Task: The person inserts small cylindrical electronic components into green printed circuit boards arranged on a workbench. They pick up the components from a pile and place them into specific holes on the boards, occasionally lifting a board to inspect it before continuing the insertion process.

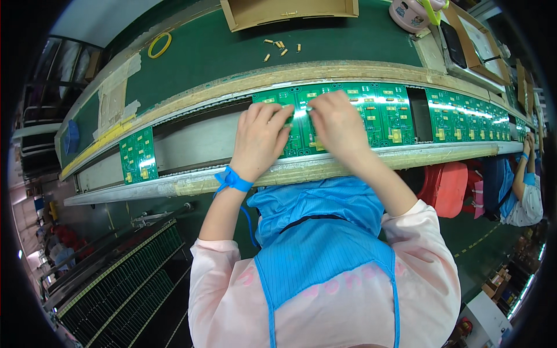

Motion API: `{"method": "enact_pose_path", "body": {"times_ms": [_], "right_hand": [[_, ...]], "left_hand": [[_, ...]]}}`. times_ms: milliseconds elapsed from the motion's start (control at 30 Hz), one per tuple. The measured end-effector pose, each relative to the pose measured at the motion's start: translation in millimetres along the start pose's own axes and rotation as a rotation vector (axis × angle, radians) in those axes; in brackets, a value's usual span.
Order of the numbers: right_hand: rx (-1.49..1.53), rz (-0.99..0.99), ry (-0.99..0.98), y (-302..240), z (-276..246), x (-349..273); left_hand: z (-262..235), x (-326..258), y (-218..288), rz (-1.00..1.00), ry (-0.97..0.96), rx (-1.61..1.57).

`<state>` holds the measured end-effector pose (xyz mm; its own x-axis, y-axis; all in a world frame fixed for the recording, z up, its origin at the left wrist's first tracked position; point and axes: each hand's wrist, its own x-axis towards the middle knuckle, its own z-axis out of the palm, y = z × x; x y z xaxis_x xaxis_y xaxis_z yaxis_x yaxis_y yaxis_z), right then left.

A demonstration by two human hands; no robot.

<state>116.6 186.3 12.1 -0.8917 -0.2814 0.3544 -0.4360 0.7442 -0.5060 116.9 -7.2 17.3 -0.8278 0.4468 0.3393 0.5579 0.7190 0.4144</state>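
Observation:
A panel of green circuit boards (pixel 394 110) rests in the rail track in front of me, with small tan and white parts on it. Over the panel's left part is my left hand (pixel 260 136), a blue wrist strap around its wrist. Its fingers are bent and drawn together at the board. My right hand (pixel 339 127) is just to the right, thumb and fingers pinched close to the board's surface. Whatever either hand holds is too small or hidden to make out. Several loose tan components with wire leads (pixel 280 45) lie on the green bench beyond the track.
A cardboard box (pixel 290 14) stands at the back, a yellow tape ring (pixel 159 45) to its left. Further panels sit along the track, one at left (pixel 138 155), others at right (pixel 470 116). A rack of boards (pixel 122 281) stands lower left. Another person (pixel 527 197) works far right.

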Motion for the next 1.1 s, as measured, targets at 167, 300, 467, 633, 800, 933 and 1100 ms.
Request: {"method": "enact_pose_path", "body": {"times_ms": [167,300,467,633,800,933,1100], "right_hand": [[0.232,-0.154,-0.115,-55.3,53.0,-13.4],[0.125,-0.261,-0.232,-68.6,59.1,-12.5],[0.042,-0.170,-0.205,-49.3,46.6,-13.5],[0.065,-0.083,-0.196,-33.3,26.6,-23.8],[0.017,-0.002,-0.159,-19.2,15.4,-33.2],[-0.027,0.084,-0.187,0.0,-6.5,-40.9],[-0.128,0.194,-0.171,27.0,-24.5,-53.4]], "left_hand": [[8.2,-20.8,-10.9,-0.228,0.385,-0.169],[-4.8,-33.2,-5.0,-0.410,0.520,-0.265],[-7.5,-42.2,-5.1,-0.400,0.434,-0.192],[-0.3,-42.0,2.8,-0.314,0.342,-0.185],[-4.2,-39.9,1.6,-0.277,0.298,-0.126],[-14.7,-50.4,-12.6,-0.327,0.292,-0.033],[-49.0,-67.8,-62.5,-0.410,0.266,0.232]]}}
